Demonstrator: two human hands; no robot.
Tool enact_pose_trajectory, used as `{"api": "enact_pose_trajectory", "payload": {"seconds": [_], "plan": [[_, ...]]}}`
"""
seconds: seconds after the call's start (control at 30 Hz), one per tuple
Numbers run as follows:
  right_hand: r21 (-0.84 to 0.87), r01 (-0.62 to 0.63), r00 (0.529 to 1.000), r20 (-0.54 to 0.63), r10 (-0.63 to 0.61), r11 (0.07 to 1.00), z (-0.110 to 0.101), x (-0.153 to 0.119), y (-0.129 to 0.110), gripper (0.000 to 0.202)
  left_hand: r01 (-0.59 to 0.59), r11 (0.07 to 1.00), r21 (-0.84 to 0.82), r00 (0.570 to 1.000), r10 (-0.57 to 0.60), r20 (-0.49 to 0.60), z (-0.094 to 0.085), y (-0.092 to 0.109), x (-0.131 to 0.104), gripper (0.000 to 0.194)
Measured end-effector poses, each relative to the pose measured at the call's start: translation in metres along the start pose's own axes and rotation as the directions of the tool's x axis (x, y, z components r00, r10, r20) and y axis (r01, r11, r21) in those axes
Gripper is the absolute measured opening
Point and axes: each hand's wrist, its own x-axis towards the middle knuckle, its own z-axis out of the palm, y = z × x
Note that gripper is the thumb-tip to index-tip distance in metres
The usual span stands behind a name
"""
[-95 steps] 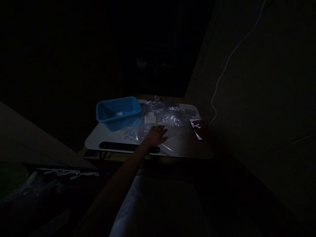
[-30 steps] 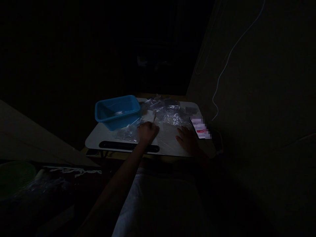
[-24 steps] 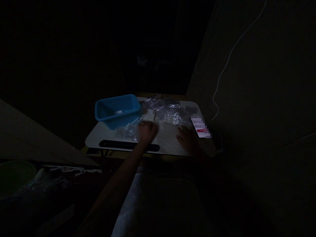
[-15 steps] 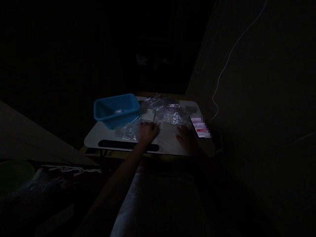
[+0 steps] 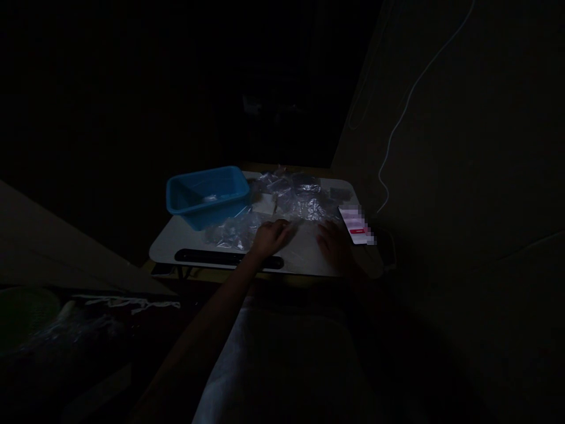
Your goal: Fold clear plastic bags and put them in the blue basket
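Observation:
In the dim head view, my left hand point(image 5: 268, 238) is over the middle of the small white table point(image 5: 165, 244). Its thumb and fingers are drawn together on a thin clear plastic bag point(image 5: 302, 231), whose outline is faint. On the bag's right side, my right hand point(image 5: 334, 240) rests low with its fingers apart, close to the phone. Crumpled clear plastic bags point(image 5: 233, 232) lie just left of my left hand, and more shiny plastic packets point(image 5: 306, 197) are heaped beyond both hands. A white square piece point(image 5: 265, 204) sits among them.
A blue plastic basin point(image 5: 207, 197) stands at the table's left with something pale inside. A lit phone point(image 5: 354, 225) lies at the right edge. Along the near edge runs a black slotted strip point(image 5: 207, 257). A white cable point(image 5: 391, 138) hangs on the right wall.
My left hand has turned from a fist to fingers reaching rightward, shifting slightly right. The fingers of my right hand have drawn in a little. The basin and phone stay in place.

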Motion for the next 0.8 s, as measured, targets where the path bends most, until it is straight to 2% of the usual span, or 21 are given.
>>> {"api": "enact_pose_trajectory", "payload": {"seconds": [0.13, 0.27, 0.43, 0.53, 0.67, 0.73, 0.8], "plan": [[0.017, 0.002, 1.0, -0.005, -0.002, 1.0, 0.0, 0.0, 0.0, 0.037, 0.001, 0.997, -0.082, 0.998, 0.004, 0.064, -0.004, 0.002, -0.003, 0.036], [0.018, -0.006, 0.999, -0.049, 0.007, 1.0, 0.0, -0.001, 0.0, 0.036, -0.021, 0.998, -0.063, 0.997, 0.025, 0.07, 0.002, -0.001, -0.001, 0.037], [0.051, -0.02, 0.993, -0.116, 0.026, 0.999, 0.0, -0.002, 0.003, 0.034, -0.246, 0.969, -0.006, 0.964, 0.245, 0.104, 0.011, -0.006, 0.006, 0.031], [0.115, -0.072, 0.978, -0.188, 0.093, 0.991, 0.001, -0.005, 0.008, 0.035, -0.302, 0.95, 0.084, 0.944, 0.286, 0.166, 0.012, -0.006, 0.007, 0.032], [0.233, -0.188, 0.925, -0.285, 0.252, 0.954, 0.002, -0.023, 0.023, 0.038, -0.301, 0.942, 0.15, 0.937, 0.263, 0.232, 0.011, -0.005, 0.007, 0.035], [0.249, -0.253, 0.914, -0.256, 0.316, 0.935, 0.001, -0.034, 0.033, 0.038, -0.307, 0.939, 0.156, 0.931, 0.262, 0.255, 0.011, -0.004, 0.007, 0.038], [0.175, -0.249, 0.94, -0.192, 0.281, 0.953, -0.003, -0.042, 0.044, 0.038, -0.308, 0.939, 0.155, 0.928, 0.26, 0.269, 0.011, -0.004, 0.008, 0.039]]}}
